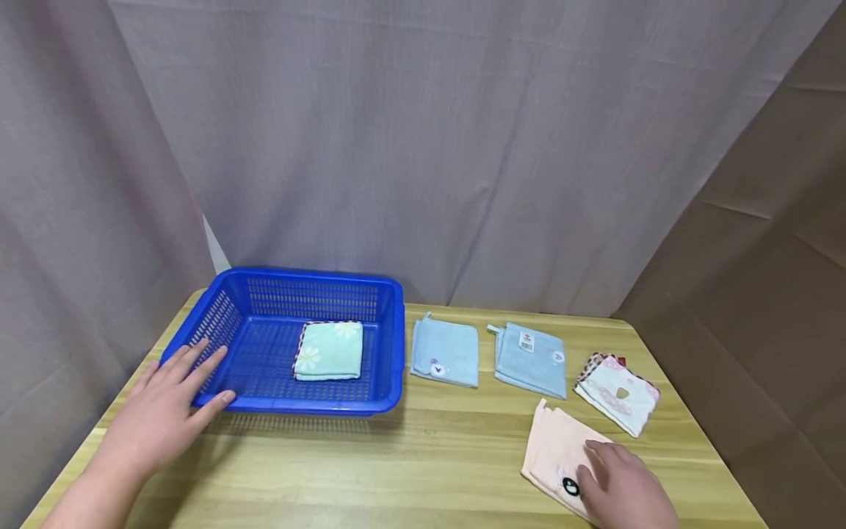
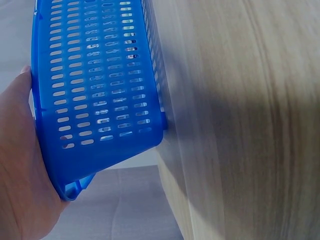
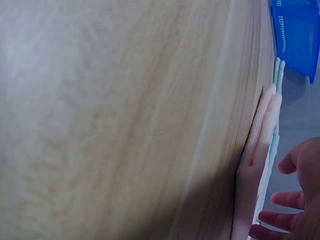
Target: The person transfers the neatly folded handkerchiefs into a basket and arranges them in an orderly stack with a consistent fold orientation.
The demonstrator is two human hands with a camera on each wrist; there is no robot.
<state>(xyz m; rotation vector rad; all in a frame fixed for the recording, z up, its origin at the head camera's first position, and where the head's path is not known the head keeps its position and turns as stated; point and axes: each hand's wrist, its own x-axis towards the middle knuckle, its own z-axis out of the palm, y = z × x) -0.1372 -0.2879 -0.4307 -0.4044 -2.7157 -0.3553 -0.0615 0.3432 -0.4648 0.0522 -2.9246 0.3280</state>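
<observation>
My left hand rests with spread fingers on the near left corner of a blue plastic basket. In the left wrist view the same hand lies along the basket's rim. A folded mint green towel with white flowers lies inside the basket. At the right, my right hand hovers over a folded peach towel, covering its lower right part. In the right wrist view the fingers are loosely bent and apart, close over the peach towel, with nothing held.
Two folded light blue towels lie right of the basket on the wooden table. A white patterned towel with a checked edge lies beyond the peach one. Grey curtain hangs behind; a brown cloth wall borders the right side.
</observation>
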